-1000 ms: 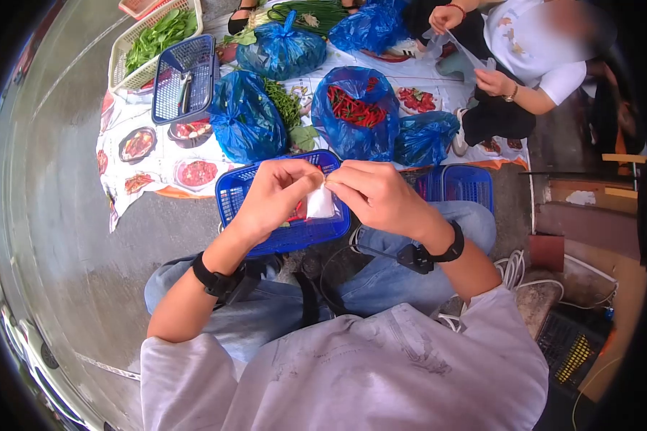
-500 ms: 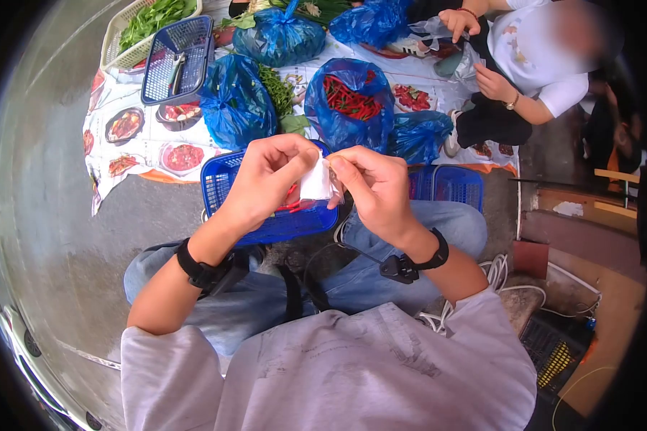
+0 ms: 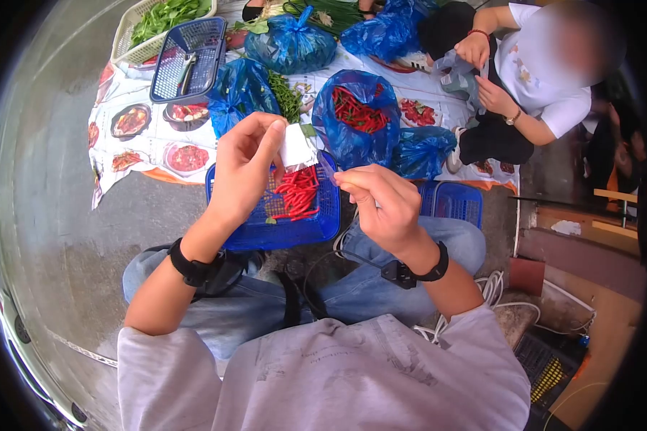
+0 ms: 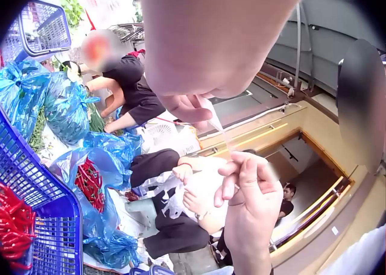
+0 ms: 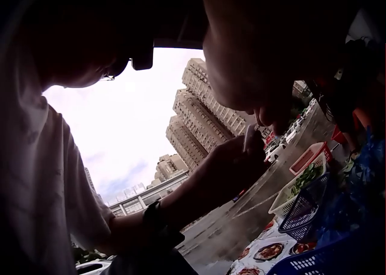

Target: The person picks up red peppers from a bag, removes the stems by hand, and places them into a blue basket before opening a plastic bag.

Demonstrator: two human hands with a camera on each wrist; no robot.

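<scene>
In the head view my left hand (image 3: 243,164) pinches a small, flat white packet (image 3: 298,147) between thumb and fingers, above the blue basket. A narrow strip of clear film (image 3: 327,169) stretches from the packet toward my right hand (image 3: 384,207), whose thumb and fingertips pinch its end. The left wrist view shows this strip (image 4: 214,121) drawn thin between the two hands. Under them, the blue basket (image 3: 273,233) holds a heap of red chillies (image 3: 296,194). The right wrist view is dark, with a pale edge of the packet (image 5: 248,137) at the left fingers.
Beyond the basket, blue plastic bags, one full of red chillies (image 3: 359,111), stand on a printed sheet (image 3: 154,133). A navy basket (image 3: 169,82) and a cream crate of greens (image 3: 133,36) are back left. At right, another person (image 3: 525,68) handles clear bags.
My hands were close together at the packet; now they are apart, the right lower and to the right, with clear film stretched between. The left has tilted the packet and risen slightly.
</scene>
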